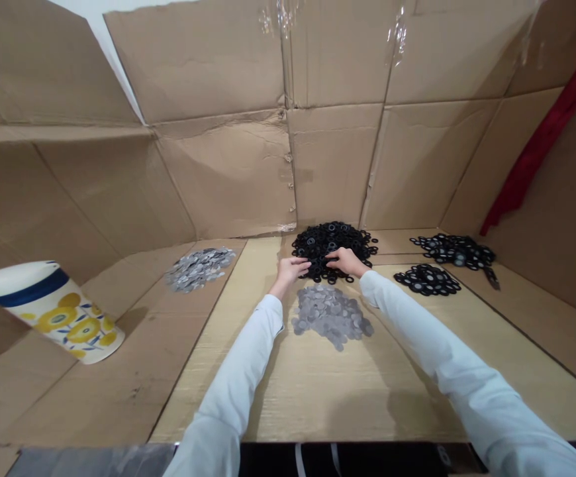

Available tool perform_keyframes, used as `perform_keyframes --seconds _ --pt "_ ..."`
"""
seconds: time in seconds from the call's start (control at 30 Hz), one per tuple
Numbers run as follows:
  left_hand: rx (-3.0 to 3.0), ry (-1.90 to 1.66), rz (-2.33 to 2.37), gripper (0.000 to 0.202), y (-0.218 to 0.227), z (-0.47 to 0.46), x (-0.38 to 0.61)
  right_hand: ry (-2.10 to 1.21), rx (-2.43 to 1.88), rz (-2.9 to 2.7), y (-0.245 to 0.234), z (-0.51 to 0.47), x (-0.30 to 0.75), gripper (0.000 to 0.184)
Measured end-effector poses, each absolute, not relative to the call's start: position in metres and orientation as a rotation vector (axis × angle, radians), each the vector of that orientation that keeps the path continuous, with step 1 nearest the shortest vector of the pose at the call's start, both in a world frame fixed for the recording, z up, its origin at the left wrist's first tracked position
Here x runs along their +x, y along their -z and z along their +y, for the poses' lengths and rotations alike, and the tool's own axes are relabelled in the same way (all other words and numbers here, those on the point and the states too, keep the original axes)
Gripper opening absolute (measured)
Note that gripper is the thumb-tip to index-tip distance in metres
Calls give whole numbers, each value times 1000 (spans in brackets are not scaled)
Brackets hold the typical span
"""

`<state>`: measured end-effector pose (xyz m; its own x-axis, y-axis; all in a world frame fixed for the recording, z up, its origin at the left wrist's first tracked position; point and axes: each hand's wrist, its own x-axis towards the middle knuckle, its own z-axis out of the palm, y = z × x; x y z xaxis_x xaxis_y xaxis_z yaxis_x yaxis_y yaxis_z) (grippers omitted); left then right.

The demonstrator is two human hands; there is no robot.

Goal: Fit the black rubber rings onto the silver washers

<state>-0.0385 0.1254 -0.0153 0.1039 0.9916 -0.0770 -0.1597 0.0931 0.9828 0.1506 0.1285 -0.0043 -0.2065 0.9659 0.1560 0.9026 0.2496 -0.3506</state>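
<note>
A heap of black rings lies at the back middle of the table, against the cardboard wall. At its front left edge is my left hand, its fingers drawn together and pointing right. My right hand reaches over the front of the same heap, thumb and fingers closed towards the left. The two hands face each other with a small gap between them. Whatever their fingertips hold is too small to make out. Just in front of the hands spreads a pile of thin grey translucent discs.
Silvery grey discs lie at the left. Two groups of black rings with pale centres, one nearer and one farther, are at the right. A flowered cylinder stands far left. Cardboard walls enclose the table; red cloth hangs right.
</note>
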Motion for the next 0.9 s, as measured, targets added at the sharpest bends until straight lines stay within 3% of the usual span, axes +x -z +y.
perform_keyframes --seconds 0.47,0.7,0.9 --pt "768 -867 890 14 7 109 -12 -377 -1226 -2190 -20 84 154 30" --pt "663 -841 889 17 0 102 -3 -322 -1313 -2258 -28 73 159 42" --pt "670 -776 868 11 2 102 -2 -336 -1277 -2310 -28 69 162 39"
